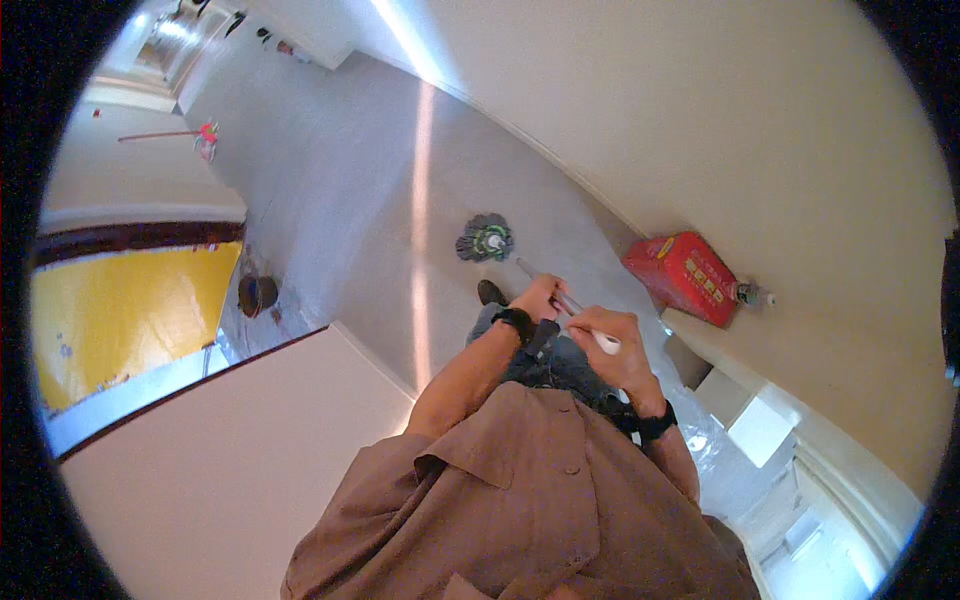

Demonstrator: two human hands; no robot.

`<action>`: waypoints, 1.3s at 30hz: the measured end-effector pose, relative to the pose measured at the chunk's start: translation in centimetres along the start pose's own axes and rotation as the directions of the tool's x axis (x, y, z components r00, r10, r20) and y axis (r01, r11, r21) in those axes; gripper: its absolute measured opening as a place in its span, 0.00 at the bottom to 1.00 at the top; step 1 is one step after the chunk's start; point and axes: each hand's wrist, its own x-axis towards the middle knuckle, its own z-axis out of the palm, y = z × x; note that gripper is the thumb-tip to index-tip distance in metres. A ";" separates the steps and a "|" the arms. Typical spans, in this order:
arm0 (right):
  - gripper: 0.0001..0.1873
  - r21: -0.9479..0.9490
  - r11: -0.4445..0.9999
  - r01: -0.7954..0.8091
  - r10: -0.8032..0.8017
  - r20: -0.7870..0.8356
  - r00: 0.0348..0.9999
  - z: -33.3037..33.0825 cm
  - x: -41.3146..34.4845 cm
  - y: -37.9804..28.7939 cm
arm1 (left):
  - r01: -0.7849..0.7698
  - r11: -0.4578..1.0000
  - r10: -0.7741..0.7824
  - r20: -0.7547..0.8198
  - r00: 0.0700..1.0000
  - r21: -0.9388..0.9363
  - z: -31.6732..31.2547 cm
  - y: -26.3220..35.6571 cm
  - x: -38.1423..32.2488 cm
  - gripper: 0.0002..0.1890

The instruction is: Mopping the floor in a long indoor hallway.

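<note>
In the head view, my left hand is closed around the middle of a pale mop handle. Nearer my body, my right hand grips the same pole close to its rounded white end. The pole slants away toward the mop head, a round clump of dark grey strands with a green ring and white centre, lying on the grey floor ahead of my shoe. Whether pole and head are joined cannot be seen clearly. Both wrists wear black bands.
A red box stands against the beige wall at right, with a bottle beside it. Cardboard and white boxes are behind it. Left are a dark bucket, a yellow panel and a low wall. Another mop leans far left.
</note>
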 end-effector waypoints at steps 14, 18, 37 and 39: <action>0.05 -0.151 0.896 -0.418 0.284 -0.528 0.800 -3.0 -3.1 -1.8 | 0.208 0.817 0.021 0.387 0.922 -0.538 12.3 2.3 7.8 0.05; 0.04 -0.146 0.961 -0.237 0.156 -0.422 0.893 0.3 2.1 -1.8 | -0.391 0.885 0.456 0.299 0.838 -0.253 6.4 -1.4 7.8 0.14; 0.03 0.369 0.852 0.372 -0.482 0.272 0.833 16.4 22.1 1.2 | 0.215 0.450 -0.399 0.020 0.917 -0.866 -29.7 -12.3 0.8 0.12; 0.03 0.355 0.873 0.333 -0.432 0.249 0.867 17.7 22.3 4.4 | 0.194 0.315 -0.477 0.022 0.879 -0.929 -29.2 -10.9 2.0 0.09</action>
